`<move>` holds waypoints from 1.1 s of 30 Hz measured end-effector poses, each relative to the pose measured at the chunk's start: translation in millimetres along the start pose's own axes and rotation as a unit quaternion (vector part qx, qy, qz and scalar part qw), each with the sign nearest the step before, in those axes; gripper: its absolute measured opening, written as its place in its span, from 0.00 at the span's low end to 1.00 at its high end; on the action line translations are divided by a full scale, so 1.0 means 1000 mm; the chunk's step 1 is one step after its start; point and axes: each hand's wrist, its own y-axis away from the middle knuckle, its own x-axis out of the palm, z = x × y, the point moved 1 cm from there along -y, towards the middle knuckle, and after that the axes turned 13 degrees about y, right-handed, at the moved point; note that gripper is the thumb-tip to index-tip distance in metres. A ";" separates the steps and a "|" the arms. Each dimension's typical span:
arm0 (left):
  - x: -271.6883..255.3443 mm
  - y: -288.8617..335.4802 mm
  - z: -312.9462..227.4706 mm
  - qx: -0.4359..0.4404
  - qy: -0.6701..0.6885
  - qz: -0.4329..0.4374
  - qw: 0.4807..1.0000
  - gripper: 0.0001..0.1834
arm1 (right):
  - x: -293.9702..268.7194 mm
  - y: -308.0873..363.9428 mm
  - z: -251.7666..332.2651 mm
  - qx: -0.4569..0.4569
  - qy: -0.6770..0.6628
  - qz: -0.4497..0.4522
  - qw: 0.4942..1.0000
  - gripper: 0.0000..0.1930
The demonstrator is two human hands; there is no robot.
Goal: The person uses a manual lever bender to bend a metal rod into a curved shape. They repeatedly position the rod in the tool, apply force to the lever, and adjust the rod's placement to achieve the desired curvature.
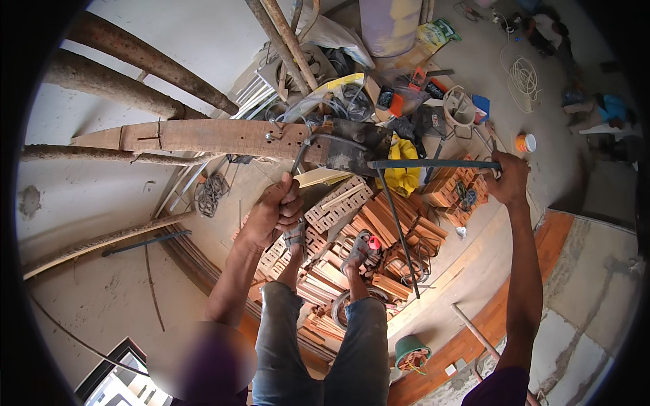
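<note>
A wooden plank [223, 136] lies across in front of me, with nails and bolts in it and dark metal at its right end. A bent steel rod [336, 139] rests on that end; its near part runs down to my left hand [274, 213], which is closed around it. My right hand [509, 177] grips the far right end of a long grey-green metal bar [433, 164]. The bar's left end meets the plank's metal end. From there a thin dark rod length [399, 233] hangs down toward the bricks; whether it joins the bent rod I cannot tell.
Stacked bricks [399, 223] lie below, near my sandalled feet. Wooden poles [128, 88] lean at the left. Buckets, bags and a yellow bag [404, 169] crowd the far side. A green bucket [412, 352] stands near right. Other people [552, 34] are at the far right.
</note>
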 end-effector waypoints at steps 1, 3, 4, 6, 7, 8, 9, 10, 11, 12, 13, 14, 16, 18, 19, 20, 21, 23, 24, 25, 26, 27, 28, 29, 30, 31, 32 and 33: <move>0.000 0.000 0.000 -0.001 0.001 0.006 1.000 0.23 | 0.001 0.006 0.004 0.009 0.008 0.014 1.000 0.14; 0.005 0.000 0.000 0.004 -0.007 0.010 1.000 0.23 | 0.006 0.030 0.012 0.059 -0.027 -0.003 0.998 0.14; 0.006 0.000 -0.001 0.006 -0.013 0.006 1.000 0.23 | 0.011 0.043 0.017 0.083 -0.048 -0.012 0.995 0.13; 0.005 0.001 -0.002 0.002 -0.023 -0.003 1.000 0.24 | 0.018 0.068 0.028 0.107 -0.048 -0.022 0.993 0.13; 0.005 0.003 -0.004 -0.003 -0.023 -0.013 1.000 0.24 | 0.016 0.076 0.039 0.118 -0.057 -0.011 0.991 0.14; 0.004 0.005 -0.004 -0.006 -0.024 -0.023 0.999 0.24 | 0.013 0.079 0.047 0.130 -0.042 -0.009 0.991 0.14; 0.004 0.004 -0.005 -0.007 -0.028 -0.028 0.999 0.24 | 0.010 0.081 0.048 0.143 -0.041 -0.007 0.989 0.15; 0.005 0.005 -0.004 -0.012 -0.026 -0.027 0.999 0.24 | 0.008 0.086 0.050 0.159 -0.042 0.001 0.986 0.15; 0.005 0.007 -0.002 -0.016 -0.025 -0.026 0.999 0.24 | 0.005 0.089 0.052 0.150 -0.044 0.007 0.988 0.15; 0.004 0.005 -0.002 -0.019 -0.026 -0.024 0.999 0.24 | 0.006 0.088 0.052 0.142 -0.047 0.010 0.989 0.15; 0.004 0.002 -0.004 -0.021 -0.022 -0.019 0.999 0.24 | 0.007 0.084 0.051 0.151 -0.053 0.014 0.987 0.16; 0.005 0.000 -0.005 -0.023 -0.019 -0.015 0.999 0.24 | 0.007 0.080 0.048 0.152 -0.051 0.009 0.987 0.16; 0.009 0.003 -0.007 -0.029 -0.013 -0.018 0.999 0.25 | 0.016 0.081 0.049 0.153 -0.054 0.009 0.987 0.17; 0.009 0.003 -0.007 -0.021 -0.027 -0.020 0.999 0.25 | 0.025 0.084 0.046 0.146 -0.054 -0.013 0.988 0.19; 0.008 0.003 -0.005 -0.014 -0.032 -0.015 0.999 0.25 | 0.029 0.088 0.046 0.143 -0.052 -0.024 0.988 0.20; 0.007 0.002 -0.004 -0.008 -0.038 -0.009 0.999 0.25 | 0.033 0.091 0.047 0.146 -0.053 -0.025 0.988 0.21; 0.007 0.000 -0.005 -0.005 -0.040 -0.006 0.999 0.25 | 0.034 0.090 0.046 0.147 -0.052 -0.029 0.987 0.22; 0.006 0.000 -0.003 -0.001 -0.041 -0.023 0.999 0.25 | 0.033 0.094 0.050 0.147 -0.043 -0.018 0.988 0.26; 0.006 -0.001 -0.002 -0.001 -0.041 -0.028 0.999 0.25 | 0.033 0.097 0.052 0.157 -0.045 -0.024 0.986 0.26; 0.007 0.000 -0.002 0.001 -0.047 -0.028 0.998 0.25 | 0.032 0.100 0.056 0.166 -0.048 -0.031 0.984 0.26; 0.007 0.001 -0.001 0.003 -0.053 -0.029 0.998 0.25 | 0.031 0.103 0.060 0.176 -0.049 -0.037 0.982 0.27; 0.006 0.001 -0.001 0.006 -0.058 -0.030 0.998 0.25 | 0.031 0.107 0.065 0.185 -0.050 -0.043 0.980 0.27; 0.006 0.000 -0.001 0.009 -0.057 -0.023 0.998 0.25 | 0.030 0.112 0.072 0.194 -0.050 -0.049 0.978 0.26; 0.006 -0.001 -0.001 0.013 -0.055 -0.017 0.998 0.25 | 0.029 0.118 0.078 0.203 -0.050 -0.055 0.976 0.26; 0.007 -0.001 -0.001 0.020 -0.054 -0.013 0.998 0.25 | 0.030 0.126 0.084 0.226 -0.051 -0.036 0.972 0.26; 0.006 -0.002 -0.002 0.018 -0.056 -0.008 0.998 0.25 | 0.029 0.135 0.094 0.246 -0.048 -0.023 0.968 0.25; 0.006 -0.004 -0.003 0.017 -0.058 -0.004 0.998 0.25 | 0.030 0.140 0.101 0.264 -0.045 -0.011 0.963 0.25; 0.007 -0.005 -0.003 0.014 -0.059 0.002 0.998 0.25 | 0.031 0.142 0.103 0.267 -0.042 -0.029 0.962 0.25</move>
